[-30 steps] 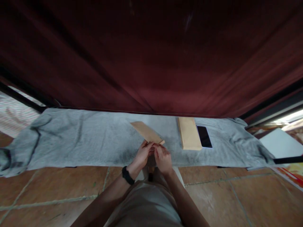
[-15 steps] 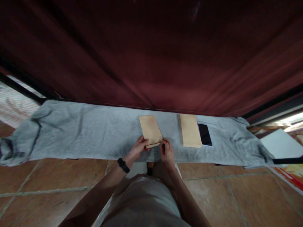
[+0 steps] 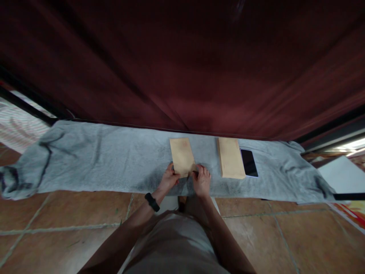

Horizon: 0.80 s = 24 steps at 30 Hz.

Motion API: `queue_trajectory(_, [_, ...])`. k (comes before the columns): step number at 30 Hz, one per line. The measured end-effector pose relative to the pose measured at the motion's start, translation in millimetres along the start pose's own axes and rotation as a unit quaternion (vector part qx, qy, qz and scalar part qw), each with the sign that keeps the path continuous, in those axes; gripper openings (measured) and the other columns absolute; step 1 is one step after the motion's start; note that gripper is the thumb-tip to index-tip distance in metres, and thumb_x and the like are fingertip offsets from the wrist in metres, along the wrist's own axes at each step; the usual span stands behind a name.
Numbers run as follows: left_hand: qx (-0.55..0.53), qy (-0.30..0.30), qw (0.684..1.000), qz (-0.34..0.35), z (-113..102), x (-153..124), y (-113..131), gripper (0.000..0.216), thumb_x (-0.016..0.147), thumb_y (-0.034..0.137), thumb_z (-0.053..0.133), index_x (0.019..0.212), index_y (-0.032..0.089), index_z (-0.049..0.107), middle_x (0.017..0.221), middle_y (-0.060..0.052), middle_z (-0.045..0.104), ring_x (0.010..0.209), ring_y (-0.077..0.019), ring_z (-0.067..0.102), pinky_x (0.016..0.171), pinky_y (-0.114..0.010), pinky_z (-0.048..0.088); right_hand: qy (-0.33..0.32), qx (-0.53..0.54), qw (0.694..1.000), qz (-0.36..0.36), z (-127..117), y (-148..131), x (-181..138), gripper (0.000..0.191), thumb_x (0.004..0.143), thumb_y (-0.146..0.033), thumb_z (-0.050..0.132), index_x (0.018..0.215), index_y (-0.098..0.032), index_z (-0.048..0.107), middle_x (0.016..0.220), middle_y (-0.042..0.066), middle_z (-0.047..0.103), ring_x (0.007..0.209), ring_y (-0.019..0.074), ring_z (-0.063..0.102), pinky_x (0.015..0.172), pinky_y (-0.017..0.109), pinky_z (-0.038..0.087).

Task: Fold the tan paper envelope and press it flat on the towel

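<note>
Envelope (image 3: 182, 156) edge under both hands

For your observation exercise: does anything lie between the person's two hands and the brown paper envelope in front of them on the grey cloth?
Nothing visible does. The left hand and the right hand both touch the near edge of the brown envelope, which lies flat on the grey cloth. The envelope stack and phone lie off to the right, apart from it.

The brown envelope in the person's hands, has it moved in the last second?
Yes. The brown envelope has swung from a slant to lie parallel with the stack of envelopes, both hands at its near end.
</note>
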<state>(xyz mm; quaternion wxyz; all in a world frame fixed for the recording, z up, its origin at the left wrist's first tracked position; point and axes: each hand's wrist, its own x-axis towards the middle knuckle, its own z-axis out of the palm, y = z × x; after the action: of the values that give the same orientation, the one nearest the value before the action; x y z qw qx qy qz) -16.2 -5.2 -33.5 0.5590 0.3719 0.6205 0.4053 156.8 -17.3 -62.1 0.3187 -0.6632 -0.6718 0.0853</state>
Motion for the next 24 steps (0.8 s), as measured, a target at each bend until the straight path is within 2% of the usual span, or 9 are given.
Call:
queue_trajectory(5, [-0.002,0.010,1.000,-0.011,2,0,1,0.071,0.065,0.012,0.074,0.133,0.017,0.052,0.067,0.005,0.067,0.038,-0.0085,0.049,0.038,-0.019,0.035,0.007,0.011,1.000,-0.012,-4,-3,-1,0.035,0.100,-0.023,0.046,0.131,-0.017,0.061,0.126,0.017,0.066,0.117,0.0296,0.058,0.098,0.047,0.044])
queue_trajectory(9, [-0.014,0.006,1.000,0.000,3,-1,3,0.064,0.065,0.010,0.068,0.127,0.018,0.053,0.063,0.008,0.065,0.037,-0.0075,0.048,0.038,-0.018,0.035,-0.052,0.071,0.984,-0.157,-7,-13,-18,0.042,0.101,-0.019,0.043,0.139,-0.020,0.060,0.142,0.012,0.063,0.135,0.0255,0.054,0.115,0.049,0.039])
queue_trajectory(11, [-0.016,0.003,1.000,0.006,3,-1,4,0.062,0.064,0.010,0.066,0.125,0.018,0.054,0.062,0.008,0.064,0.038,-0.0075,0.048,0.038,-0.018,0.034,-0.083,0.076,0.974,-0.197,-8,-17,-28,0.046,0.100,-0.019,0.045,0.144,-0.021,0.058,0.146,0.011,0.061,0.139,0.0246,0.053,0.120,0.049,0.036])
queue_trajectory(15, [0.001,0.007,1.000,-0.005,3,-1,3,0.069,0.064,0.010,0.066,0.131,0.018,0.053,0.064,0.006,0.065,0.037,-0.0079,0.047,0.037,-0.019,0.031,-0.097,0.048,0.978,-0.179,-6,-16,-37,0.047,0.100,-0.020,0.046,0.146,-0.019,0.057,0.148,0.012,0.060,0.139,0.0252,0.054,0.122,0.049,0.035])
queue_trajectory(19, [-0.028,0.005,1.000,-0.012,1,-3,3,0.068,0.065,0.013,0.066,0.132,0.018,0.053,0.071,0.004,0.067,0.039,-0.0075,0.047,0.039,-0.020,0.033,-0.087,0.042,0.982,-0.162,-5,-13,-35,0.048,0.101,-0.023,0.047,0.148,-0.017,0.055,0.149,0.013,0.058,0.141,0.0268,0.052,0.121,0.049,0.039])
queue_trajectory(24, [-0.071,-0.009,0.996,0.046,8,-16,18,0.059,0.069,0.017,0.068,0.127,0.017,0.058,0.077,0.003,0.068,0.046,-0.0073,0.049,0.045,-0.020,0.039,-0.056,0.046,0.990,-0.120,-7,-22,-29,0.049,0.099,-0.020,0.045,0.147,-0.017,0.055,0.149,0.013,0.058,0.135,0.0281,0.057,0.114,0.047,0.046])
